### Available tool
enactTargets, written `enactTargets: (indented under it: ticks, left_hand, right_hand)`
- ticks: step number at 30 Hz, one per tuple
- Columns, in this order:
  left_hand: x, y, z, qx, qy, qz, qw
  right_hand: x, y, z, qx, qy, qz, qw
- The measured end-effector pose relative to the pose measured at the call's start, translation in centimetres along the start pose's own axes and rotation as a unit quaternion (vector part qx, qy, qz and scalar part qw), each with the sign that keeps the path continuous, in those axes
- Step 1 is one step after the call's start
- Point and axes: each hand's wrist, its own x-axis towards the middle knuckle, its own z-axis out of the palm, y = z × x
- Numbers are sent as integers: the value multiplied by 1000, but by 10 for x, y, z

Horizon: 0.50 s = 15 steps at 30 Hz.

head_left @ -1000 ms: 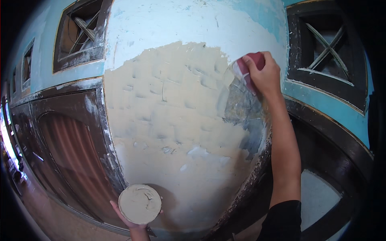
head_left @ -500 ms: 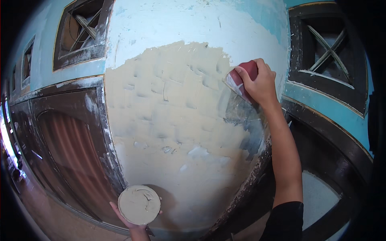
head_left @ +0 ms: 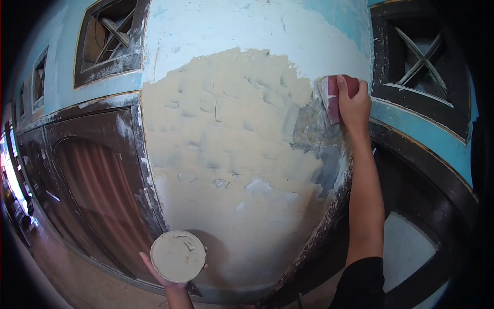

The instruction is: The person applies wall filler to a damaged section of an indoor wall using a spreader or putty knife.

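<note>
My right hand [head_left: 354, 105] grips a maroon flat scraper [head_left: 333, 103] with pale paste smeared along its edge, pressed against the wall at the upper right of the beige-coated patch [head_left: 221, 123]. Just below the scraper is a darker grey, streaky area [head_left: 309, 126]; pale blue-white paint [head_left: 236, 28] shows above the patch. Low at the left, my left hand [head_left: 167, 275] holds a round container of greyish-beige paste [head_left: 179, 255] from beneath, its surface swirled. Much of that hand is hidden under the container.
A dark wooden door [head_left: 38, 165] with a reddish curtain [head_left: 103, 190] stands left. Framed openings with crossed slats sit high at left [head_left: 82, 46] and right [head_left: 386, 51]. A dark frame with a pale panel [head_left: 406, 242] is at lower right, and floor [head_left: 54, 257] shows at lower left.
My right hand and scraper have shifted right along the wall, and the scraper is now more upright. The paste container sits slightly higher in view.
</note>
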Motion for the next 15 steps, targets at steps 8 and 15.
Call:
enactTargets:
  ticks: [8, 15]
  left_hand:
    - [3, -3, 29, 49, -17, -5, 999]
    - [18, 0, 70, 80, -49, -45, 995]
  right_hand:
    - [-8, 4, 6, -44, -19, 33, 998]
    - [-68, -86, -48, 257, -181, -41, 948]
